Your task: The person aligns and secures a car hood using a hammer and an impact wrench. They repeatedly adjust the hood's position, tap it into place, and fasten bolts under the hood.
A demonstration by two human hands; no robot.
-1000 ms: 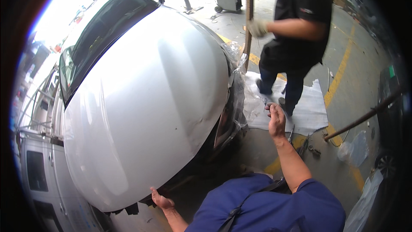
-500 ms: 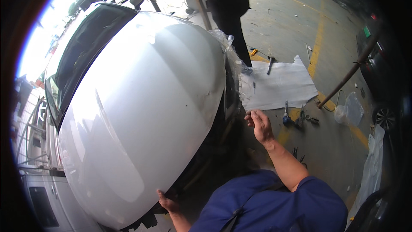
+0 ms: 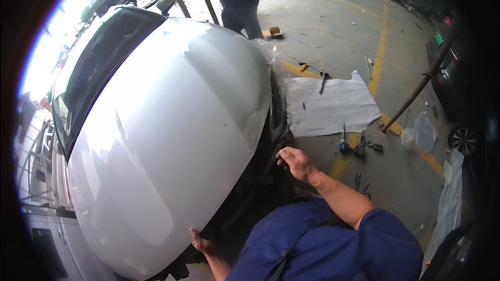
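My left hand [image 3: 203,244] grips the lower front edge of the silver car hood [image 3: 156,140], thumb on top and fingers mostly underneath. My right hand [image 3: 294,164] is beside the dark gap [image 3: 268,156] at the hood's front, its fingers curled; whether they hold anything small is unclear. Crumpled clear plastic [image 3: 272,52] hangs at the hood's far corner. Beyond my right hand, a white sheet [image 3: 333,104] on the floor bears a long dark tool [image 3: 323,82], with a blue power tool [image 3: 345,145] lying just below it.
A co-worker [image 3: 237,2] in gloves stands beyond the hood, holding an upright bar [image 3: 211,8]. A slanted pole [image 3: 416,88] stands right, near a plastic bag [image 3: 424,132] and dark car [image 3: 463,140]. A cardboard box [image 3: 272,32] lies behind; a silver van [image 3: 49,244] is left.
My right hand has moved down and left, toward the hood's front edge. My left hand stays on the edge. The co-worker has moved away to the upper left, off the white sheet.
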